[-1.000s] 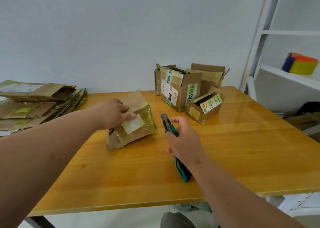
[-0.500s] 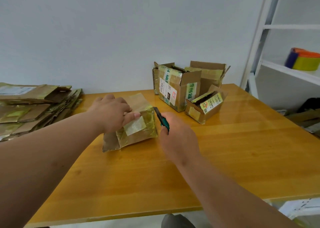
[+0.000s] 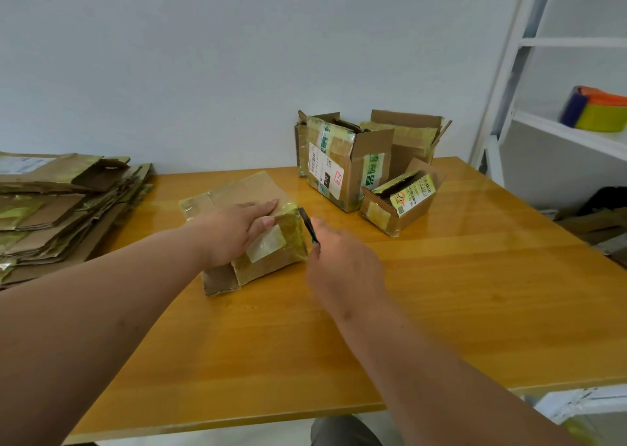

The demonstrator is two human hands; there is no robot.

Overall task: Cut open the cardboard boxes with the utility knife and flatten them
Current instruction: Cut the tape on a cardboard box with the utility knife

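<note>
Head camera looks down on a yellow wooden table (image 3: 441,310) against a pale wall. Near the middle lies a taped box (image 3: 258,238), its top and near side wrapped in shiny yellowish tape, with a pale label on the near face and a loose flap hanging at its near left corner. The left hand (image 3: 237,228) lies flat on top of this box, fingers straight and together, thumb along the front edge, pressing it down. The right hand (image 3: 342,262) is just to the right of the box, fingers curled around a utility knife (image 3: 309,225); only the dark tip and a bit of green handle stick out above the knuckles, and the tip sits right at the box's upper right edge. The hand is a little blurred.

Further back on the table stand three opened boxes (image 3: 342,170), flaps up, close together near the wall. At the left edge is a stack of flattened cardboard (image 3: 57,204). To the right stands a white shelf (image 3: 559,133) with rolls of coloured tape (image 3: 593,111) on it.
</note>
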